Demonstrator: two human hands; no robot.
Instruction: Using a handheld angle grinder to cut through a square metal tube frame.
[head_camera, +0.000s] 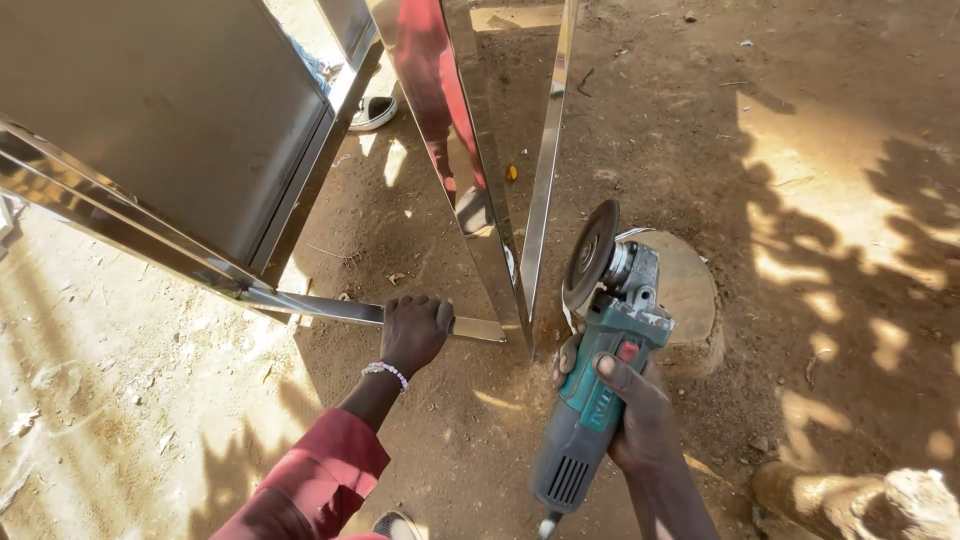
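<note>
My left hand grips a low horizontal bar of a shiny stainless-steel frame, fingers wrapped over the top; a bead bracelet is on the wrist and the sleeve is red. My right hand holds a teal and grey angle grinder by its body, thumb near the red switch. The grinder's dark disc stands on edge, close to the upright steel leg where it meets the bar, apart from it.
A large steel panel of the frame fills the upper left. A second slanted leg stands behind. Dirt ground all round, with a round concrete slab, a pale stone at lower right and a shoe behind the frame.
</note>
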